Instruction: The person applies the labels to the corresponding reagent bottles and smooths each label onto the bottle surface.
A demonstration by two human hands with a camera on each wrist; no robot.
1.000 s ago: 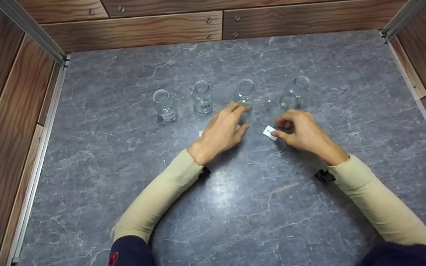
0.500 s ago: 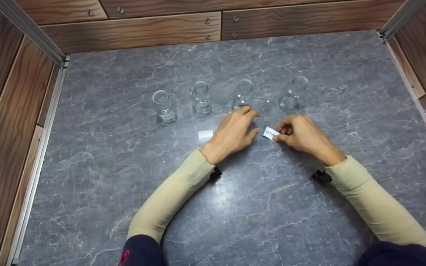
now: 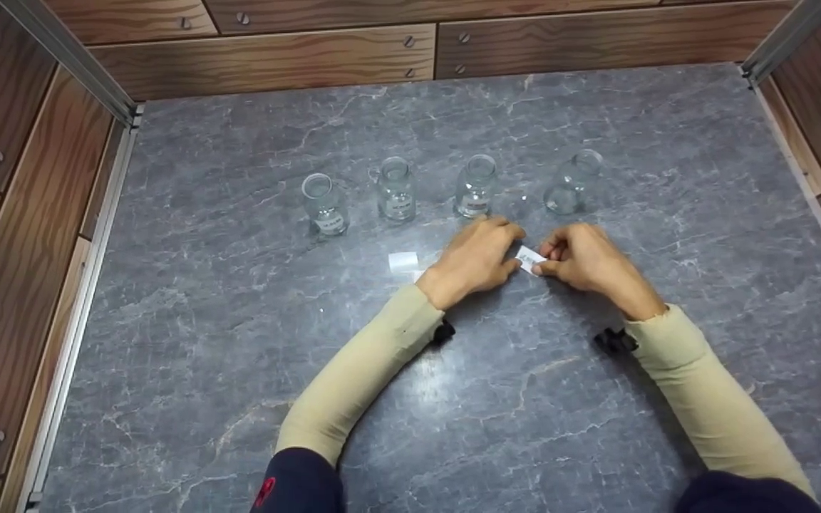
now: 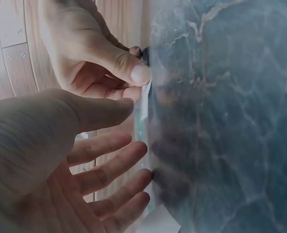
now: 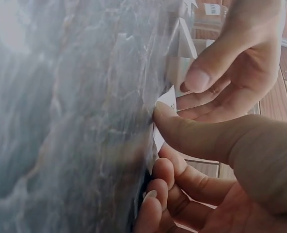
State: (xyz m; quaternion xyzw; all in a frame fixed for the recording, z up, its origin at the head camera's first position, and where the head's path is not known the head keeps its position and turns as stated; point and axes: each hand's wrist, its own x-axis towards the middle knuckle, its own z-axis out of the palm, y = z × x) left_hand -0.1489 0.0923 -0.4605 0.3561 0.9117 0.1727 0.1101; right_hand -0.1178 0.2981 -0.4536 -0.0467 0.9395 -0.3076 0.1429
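A small white label (image 3: 529, 259) with dark print is pinched between the thumb and curled fingers of my right hand (image 3: 585, 262), just over the table. My left hand (image 3: 473, 256) reaches the label's other side, with its thumb tip close to the edge. In the left wrist view, that hand's thumb and fingers (image 4: 112, 145) are spread apart and grip nothing. The right wrist view shows the label (image 5: 168, 99) under my right thumb; part of it is hidden by the fingers. Behind the hands stands a glass jar (image 3: 477, 189) bearing a printed label; another jar (image 3: 573, 187) shows no clear label.
Two more labelled glass jars stand to the left, one jar (image 3: 325, 206) at the row's end and one jar (image 3: 397, 191) beside it. A white paper piece (image 3: 403, 261) lies left of my left hand. Wood-patterned walls (image 3: 261, 60) border the grey marbled table (image 3: 189, 342).
My left hand has moved right, from below the third jar to the label's edge, uncovering the white paper piece. My right hand stays nearly in place, with the label in its pinch.
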